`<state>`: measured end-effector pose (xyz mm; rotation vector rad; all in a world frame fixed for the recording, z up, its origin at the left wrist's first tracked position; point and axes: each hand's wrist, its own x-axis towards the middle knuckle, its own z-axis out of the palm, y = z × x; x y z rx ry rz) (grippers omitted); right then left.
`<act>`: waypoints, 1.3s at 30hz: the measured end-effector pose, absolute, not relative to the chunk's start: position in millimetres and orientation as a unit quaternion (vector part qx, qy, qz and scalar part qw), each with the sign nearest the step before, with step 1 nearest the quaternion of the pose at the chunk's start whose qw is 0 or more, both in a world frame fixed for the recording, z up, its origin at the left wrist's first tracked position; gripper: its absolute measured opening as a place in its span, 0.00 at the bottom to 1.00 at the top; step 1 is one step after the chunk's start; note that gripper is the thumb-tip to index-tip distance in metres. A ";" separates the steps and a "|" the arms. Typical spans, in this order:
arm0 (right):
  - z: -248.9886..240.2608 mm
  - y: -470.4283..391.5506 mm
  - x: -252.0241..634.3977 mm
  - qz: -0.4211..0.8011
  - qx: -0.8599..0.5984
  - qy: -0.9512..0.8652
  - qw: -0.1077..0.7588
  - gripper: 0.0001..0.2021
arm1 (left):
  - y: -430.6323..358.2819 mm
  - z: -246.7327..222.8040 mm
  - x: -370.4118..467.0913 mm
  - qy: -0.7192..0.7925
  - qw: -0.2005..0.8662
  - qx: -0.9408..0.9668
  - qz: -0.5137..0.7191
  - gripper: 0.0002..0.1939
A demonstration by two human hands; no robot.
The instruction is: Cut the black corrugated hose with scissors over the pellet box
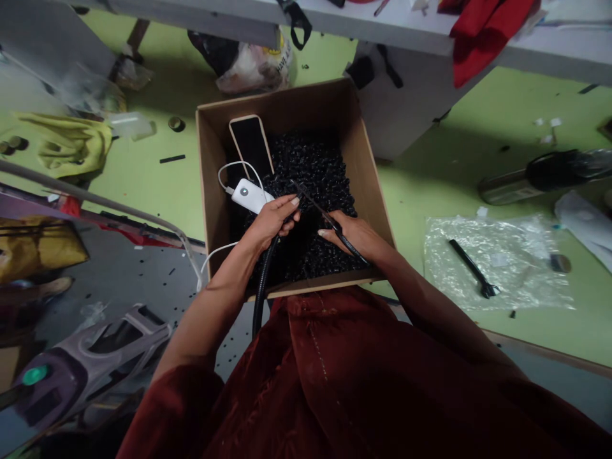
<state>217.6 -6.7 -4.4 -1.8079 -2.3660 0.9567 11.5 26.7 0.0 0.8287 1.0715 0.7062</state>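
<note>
My left hand (277,220) is closed round a black ribbed tube (262,287), which hangs down over the box's near edge. In my right hand (351,233) are what look like dark scissors (315,203), their black handle running under my palm and their tip close to my left fingers. Both hands are over an open cardboard box (373,185) holding a heap of small black pieces (313,159). A white power bank (248,194) lies beside my left hand, joined by a white cable to a phone (251,141) leaning in the box's far left corner.
Right of the box lies a clear plastic bag (521,255) with a black strip (471,264) on it. A metal flask (507,178) lies farther right. A yellow cloth (76,143) is at left, above a purple-grey plastic stool (105,357). A shelf edge (382,32) crosses the back.
</note>
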 end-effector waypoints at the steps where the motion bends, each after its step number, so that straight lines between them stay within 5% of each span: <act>1: -5.1 -6.9 217.9 0.306 -0.575 -0.759 0.008 0.21 | 26.6 -0.4 11.7 0.488 0.720 0.382 0.312 0.11; 22: -1.3 -7.0 216.0 0.284 -0.589 -0.756 -0.022 0.11 | 21.5 2.4 19.6 0.474 0.746 0.374 0.281 0.08; 39: -2.3 -5.9 218.1 0.265 -0.599 -0.753 -0.054 0.13 | 22.9 0.8 16.8 0.457 0.786 0.320 0.267 0.05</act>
